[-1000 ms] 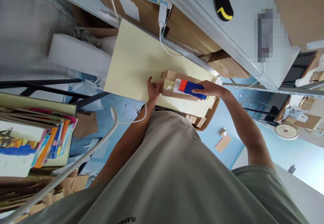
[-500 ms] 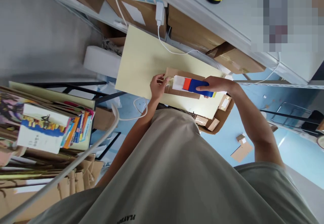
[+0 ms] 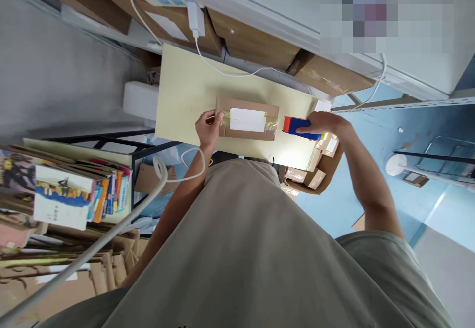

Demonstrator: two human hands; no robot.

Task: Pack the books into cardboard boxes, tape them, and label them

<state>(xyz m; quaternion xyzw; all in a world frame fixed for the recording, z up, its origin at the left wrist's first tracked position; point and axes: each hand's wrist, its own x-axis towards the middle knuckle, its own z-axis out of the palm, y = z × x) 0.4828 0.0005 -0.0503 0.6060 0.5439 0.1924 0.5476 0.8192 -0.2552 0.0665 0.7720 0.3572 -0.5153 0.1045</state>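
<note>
On the pale yellow tabletop (image 3: 185, 85) lies a long, flat cardboard box (image 3: 248, 104) with clear tape at both ends. A white label (image 3: 247, 120) covers the middle of its top. My left hand (image 3: 208, 129) grips the box's left end, thumb on top and fingers curled at the edge. Off the box's right end, my right hand (image 3: 322, 123) is wrapped around a blue block-shaped tool (image 3: 297, 125) with a red front end. Its exact kind is unclear. The tool is apart from the box.
An open carton (image 3: 328, 172) of small taped boxes stands by the table's right end. A white charger (image 3: 195, 19) trails a cable along the table's back edge. Stacked books (image 3: 107, 194) and flattened cardboard (image 3: 85, 278) are at left, beside a grey tube (image 3: 111, 236).
My right hand has drawn the blue tool rightward off the box, and the white label now shows fully on top. My left hand stays at the box's left end. The whole view has shifted.
</note>
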